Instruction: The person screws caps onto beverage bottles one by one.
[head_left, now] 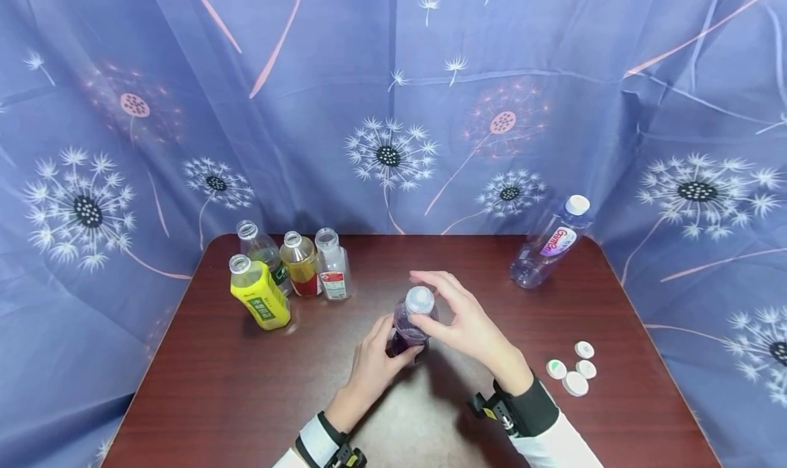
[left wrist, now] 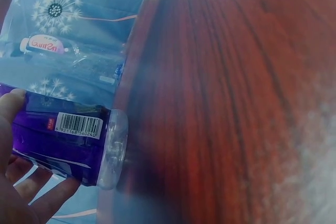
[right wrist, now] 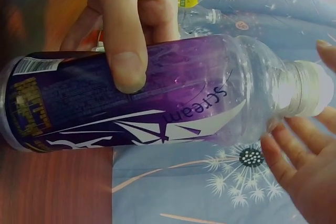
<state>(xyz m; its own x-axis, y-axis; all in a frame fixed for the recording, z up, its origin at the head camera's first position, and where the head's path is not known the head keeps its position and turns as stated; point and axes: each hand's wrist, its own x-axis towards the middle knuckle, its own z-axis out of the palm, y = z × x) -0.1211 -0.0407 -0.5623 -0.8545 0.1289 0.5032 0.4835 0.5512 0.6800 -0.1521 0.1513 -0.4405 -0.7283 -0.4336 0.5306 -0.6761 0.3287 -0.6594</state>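
A clear plastic drink bottle (head_left: 405, 326) with a purple sleeve label stands near the middle of the table, a whitish cap (head_left: 420, 299) on its neck. My left hand (head_left: 373, 361) grips the bottle low on its body, thumb on one side and fingers on the other. In the right wrist view the left thumb lies across the purple label (right wrist: 178, 87), and a barcode shows near the base. My right hand (head_left: 468, 321) is spread around the bottle's top, thumb and fingers apart on either side of the cap, with fingertips (right wrist: 270, 135) right at the neck.
At the left stand several uncapped bottles, among them a yellow-labelled bottle (head_left: 261, 297) and a red-labelled clear bottle (head_left: 333, 270). A capped clear bottle (head_left: 547, 246) stands at the back right. Several loose white caps (head_left: 575, 384) lie to the right. A patterned curtain (head_left: 307, 147) surrounds the table.
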